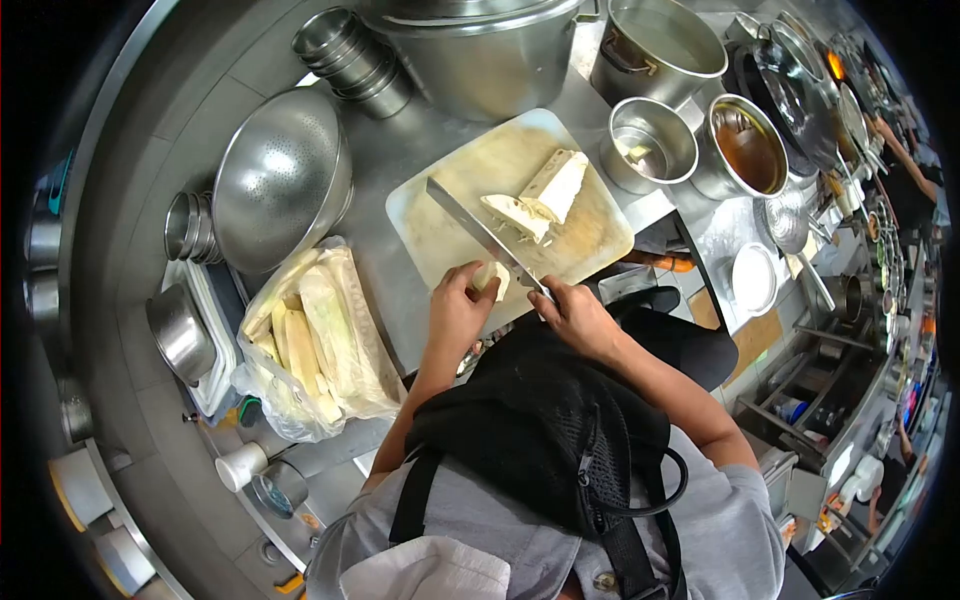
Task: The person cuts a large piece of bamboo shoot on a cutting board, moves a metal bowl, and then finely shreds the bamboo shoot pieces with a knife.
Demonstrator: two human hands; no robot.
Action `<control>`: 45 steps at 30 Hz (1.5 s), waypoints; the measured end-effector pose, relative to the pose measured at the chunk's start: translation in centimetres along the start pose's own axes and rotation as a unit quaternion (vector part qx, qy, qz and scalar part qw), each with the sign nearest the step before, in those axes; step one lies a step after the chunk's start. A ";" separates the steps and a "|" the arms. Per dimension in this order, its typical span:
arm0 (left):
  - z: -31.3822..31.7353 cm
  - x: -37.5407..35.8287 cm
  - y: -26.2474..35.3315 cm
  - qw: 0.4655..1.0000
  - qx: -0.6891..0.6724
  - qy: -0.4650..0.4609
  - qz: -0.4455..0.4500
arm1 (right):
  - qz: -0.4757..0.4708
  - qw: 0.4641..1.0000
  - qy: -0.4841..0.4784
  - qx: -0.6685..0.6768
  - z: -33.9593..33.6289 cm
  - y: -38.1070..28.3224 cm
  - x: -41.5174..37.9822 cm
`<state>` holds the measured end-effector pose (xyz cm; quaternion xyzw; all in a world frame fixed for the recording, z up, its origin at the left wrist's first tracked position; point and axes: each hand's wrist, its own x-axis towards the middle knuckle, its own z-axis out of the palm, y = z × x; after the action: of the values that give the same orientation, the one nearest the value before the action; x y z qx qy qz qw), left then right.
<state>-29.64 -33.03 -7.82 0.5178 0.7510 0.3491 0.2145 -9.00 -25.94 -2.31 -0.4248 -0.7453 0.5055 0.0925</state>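
My right hand (580, 320) is closed round the handle of a long kitchen knife (470, 222), whose blade slants over the white cutting board (425, 205) toward the upper left. Just left of the blade, at the board's near edge, my left hand (460, 305) pinches a small pale piece of bamboo shoot (491, 279) between thumb and fingers. On the board beyond the knife lie a larger bamboo shoot chunk (557, 183) and a cut bamboo shoot piece (516, 214), touching each other. Small scraps are scattered near them.
To the left, a plastic bag (350, 300) holds long pale shoots, beneath a big perforated colander (280, 175). A large pot (480, 60) stands behind the board. At right are a small pot (650, 145) with pale bits and a pot of brown liquid (745, 150). Other people work far right.
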 end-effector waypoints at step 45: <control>1.4 1.3 -2.2 0.998 -0.062 0.023 -0.014 | 0.081 0.989 -0.117 -0.023 -3.8 1.7 0.1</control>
<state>-30.54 -31.85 -10.31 0.4844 0.7399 0.4039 0.2341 -6.01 -23.07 -1.94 -0.4238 -0.7255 0.5402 -0.0469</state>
